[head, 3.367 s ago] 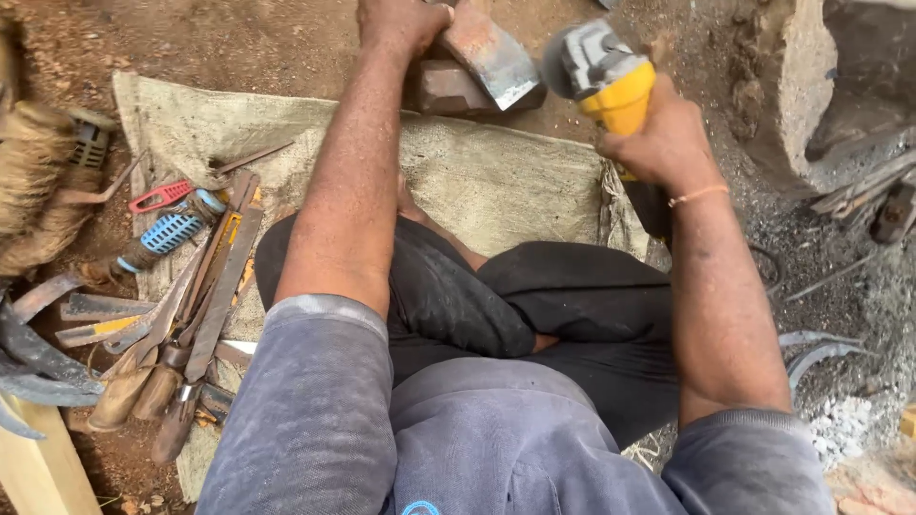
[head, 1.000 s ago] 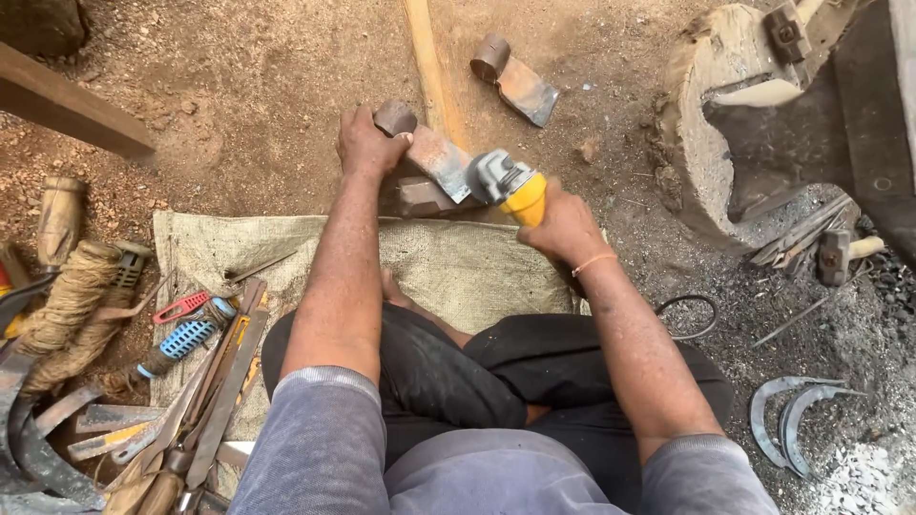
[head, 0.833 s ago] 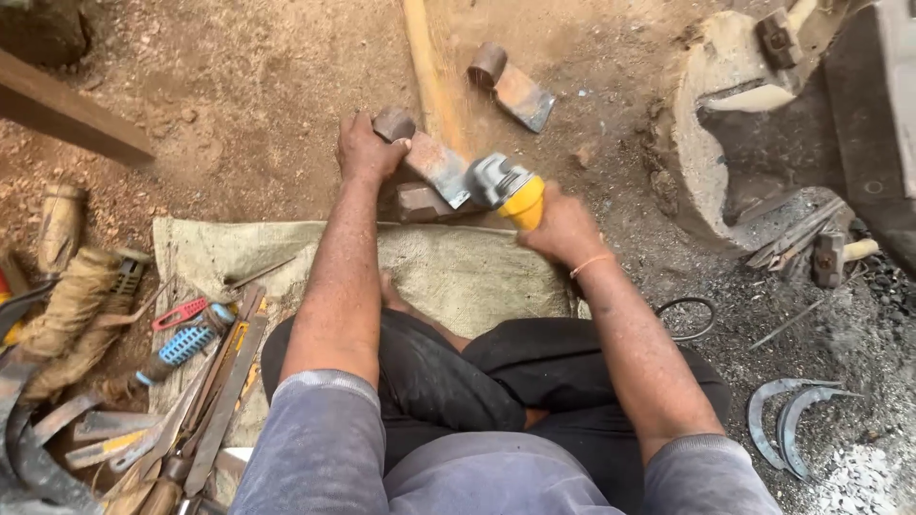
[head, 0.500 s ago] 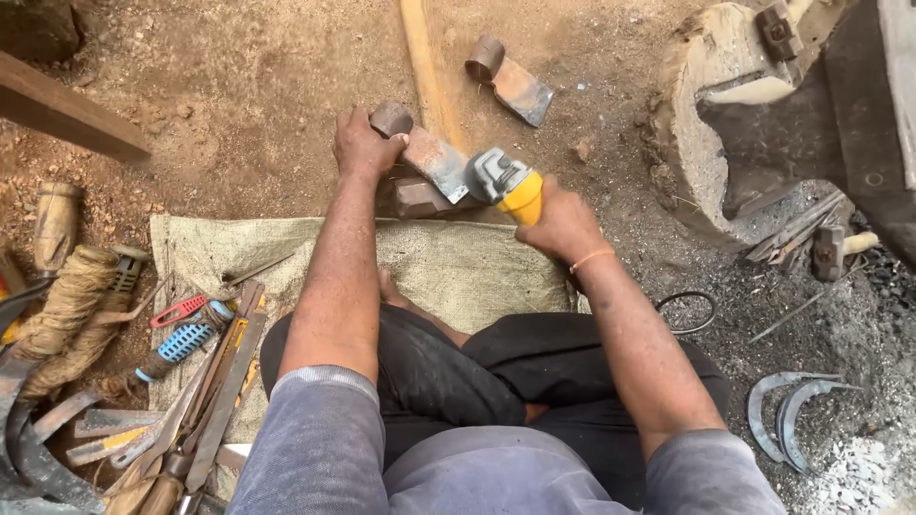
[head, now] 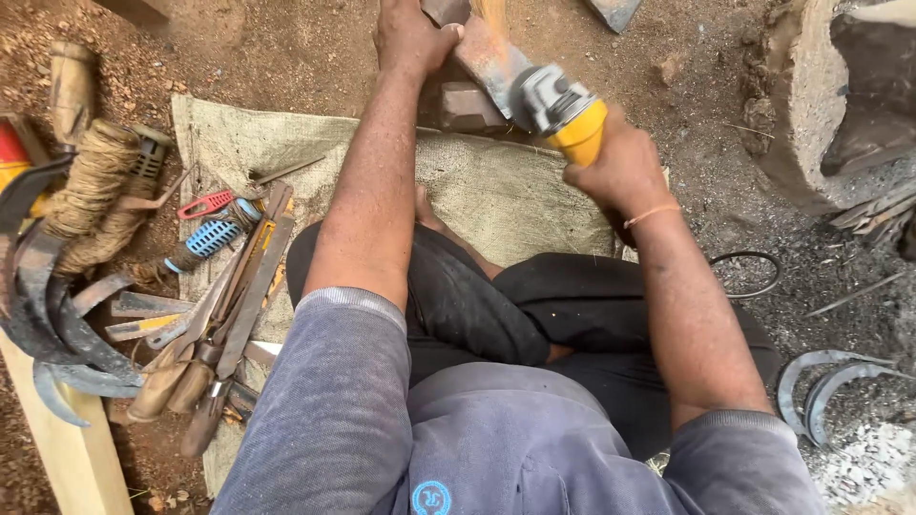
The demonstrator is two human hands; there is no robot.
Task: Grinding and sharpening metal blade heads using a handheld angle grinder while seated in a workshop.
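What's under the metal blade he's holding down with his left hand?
A reddish-brown block sits under the metal blade, on the dirt. The left hand covers the blade's far end.

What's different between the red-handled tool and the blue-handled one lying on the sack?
The red-handled tool has a smooth, open loop grip; the blue-handled tool has a solid, ribbed grip. The red one lies higher on the sack, farther from the person; the blue one sits just below it, nearer the knee. Both lie flat, angled alike, beside the long metal files, away from either hand.
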